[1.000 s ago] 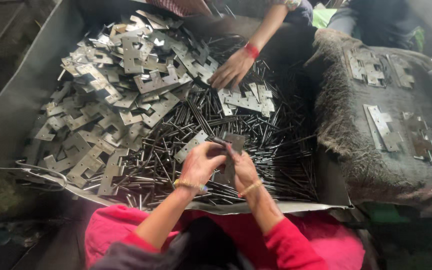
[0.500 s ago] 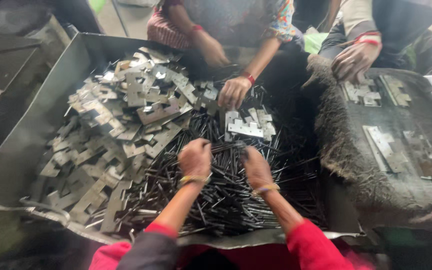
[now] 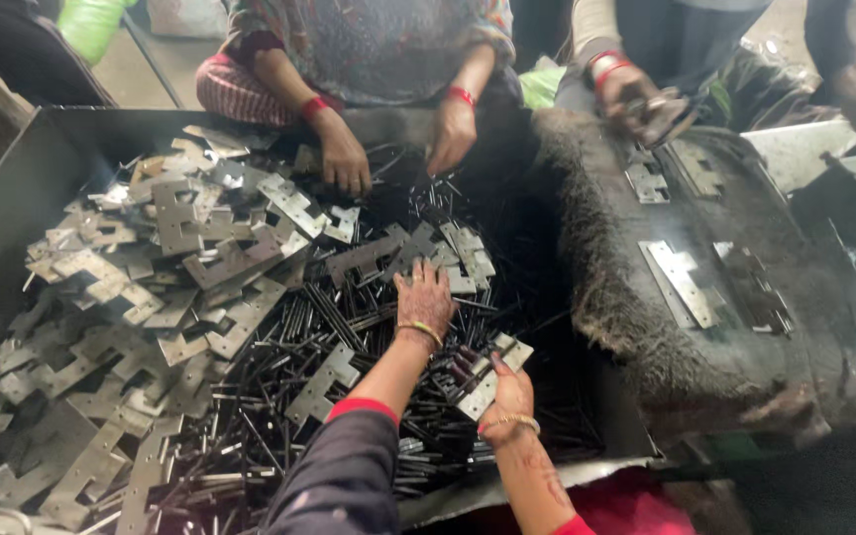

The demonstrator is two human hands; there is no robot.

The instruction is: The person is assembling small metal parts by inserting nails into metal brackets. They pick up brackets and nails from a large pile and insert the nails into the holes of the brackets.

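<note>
My left hand [image 3: 425, 295] lies palm down, fingers spread, on a bed of thin dark metal pins [image 3: 349, 327] in the middle of a big metal tray [image 3: 12, 198]. My right hand [image 3: 507, 388] is nearer to me and grips a flat silvery hinge plate [image 3: 492, 374] with a few pins. A heap of the same hinge plates [image 3: 180, 267] fills the tray's left side.
A person sits across the tray with one hand [image 3: 346, 163] and the other hand [image 3: 453, 134] down among the parts. On the right, a dark fuzzy mat [image 3: 636, 327] carries several hinge plates [image 3: 681, 282]. Another person's hand [image 3: 636, 99] works at its far end.
My left hand has reached further out and flattened onto the pins. My right hand has drawn back toward me holding a plate. The view has tilted up, showing more of the people opposite.
</note>
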